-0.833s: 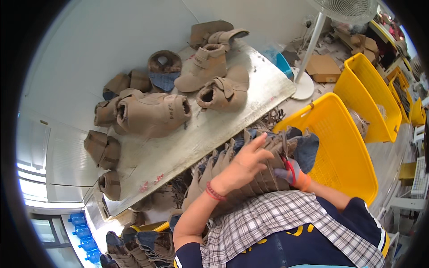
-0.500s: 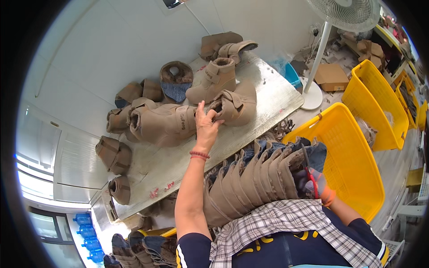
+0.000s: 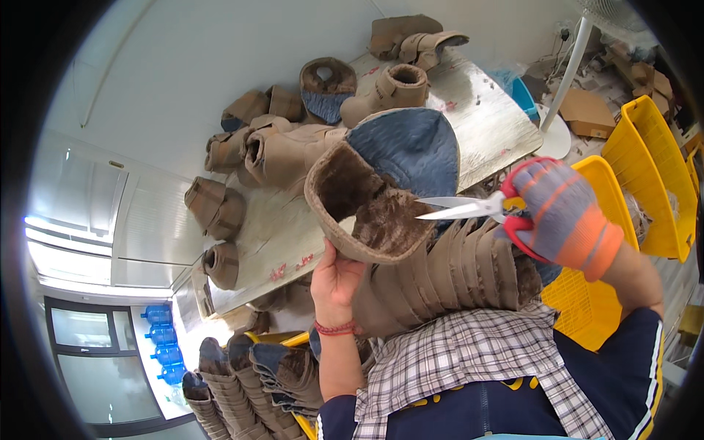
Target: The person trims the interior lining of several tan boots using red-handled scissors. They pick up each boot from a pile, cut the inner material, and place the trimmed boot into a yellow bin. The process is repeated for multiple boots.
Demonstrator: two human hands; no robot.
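My bare left hand [image 3: 337, 282] grips the lower edge of a brown boot upper [image 3: 403, 147], holding it up off the table. Its brown fur lining and a blue fabric panel face me. In my right hand [image 3: 563, 213], which wears a grey and orange glove, is a pair of scissors [image 3: 469, 210] with red handles. The blades are slightly apart, and their tips lie over the fur-lined opening. Whether they touch the fur, I cannot tell. Below, a row of nested brown boot uppers [image 3: 455, 279] rests against my checked apron [image 3: 455, 356].
Several brown boot uppers stand on the worn table [image 3: 488, 121] ahead. A yellow basket [image 3: 587, 308] is at my right, with another yellow basket [image 3: 656, 176] beyond. Behind the table's right end stands a white fan [image 3: 568, 81]. More stacked uppers [image 3: 242, 381] sit at lower left.
My left hand has lifted a boot upper off the table and brought it closer to me. My right hand has risen with the scissors from beside the nested row to the upper's opening.
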